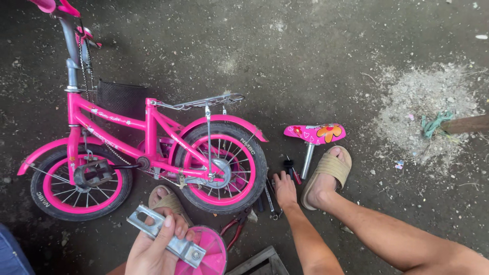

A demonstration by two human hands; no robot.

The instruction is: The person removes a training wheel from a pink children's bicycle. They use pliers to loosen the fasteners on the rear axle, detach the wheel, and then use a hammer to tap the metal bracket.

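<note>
Left hand (153, 249) grips training-wheel bracket (165, 237) — right hand (284, 189), open, touches tools (270, 198) beside bicycle (147, 153).

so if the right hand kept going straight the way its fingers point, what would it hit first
Most likely the small black-handled tool on the ground just past the fingertips of the right hand, with the pink saddle and its post farther along. Depth is hard to judge.

Pink bicycle (153, 137), black tyres (257, 168), flowered pink saddle (316, 133), tan sandals (328, 170).
</note>
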